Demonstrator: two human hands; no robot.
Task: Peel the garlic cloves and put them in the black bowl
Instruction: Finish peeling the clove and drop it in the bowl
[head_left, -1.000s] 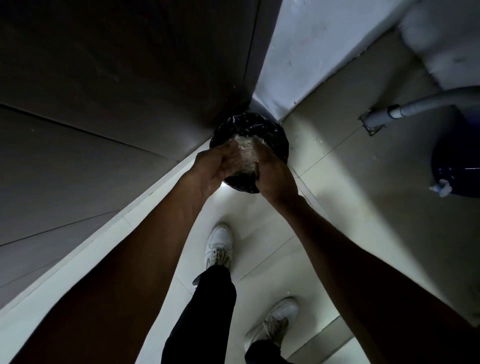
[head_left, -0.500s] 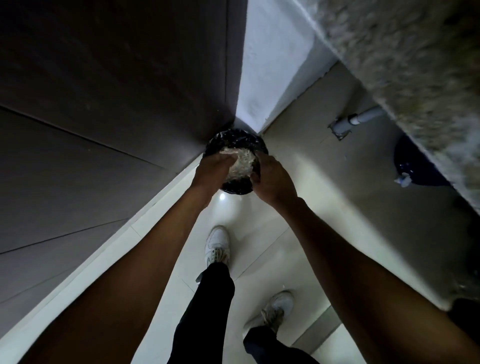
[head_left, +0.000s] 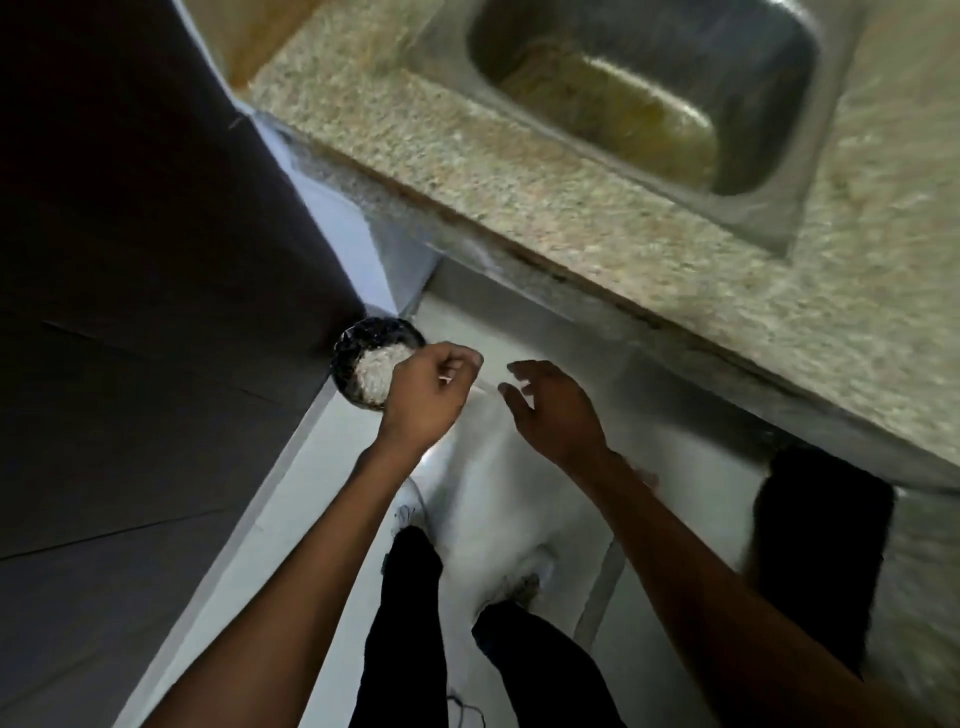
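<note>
We are pinching a pale scrap (head_left: 448, 378) in our left hand (head_left: 423, 397) beside the lined bin (head_left: 358, 345), our right hand (head_left: 553, 410) hanging loose-fingered nearby.

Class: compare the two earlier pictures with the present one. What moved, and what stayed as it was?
Both hands have left the bin: the left hand, fingers curled, and the open right hand drew back and apart. The view swung up to the countertop and sink. The bin keeps its corner, pale peelings inside.

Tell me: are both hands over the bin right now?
No. Only the left hand is at the black-lined bin; the right hand is off to its side, over the floor.
</note>
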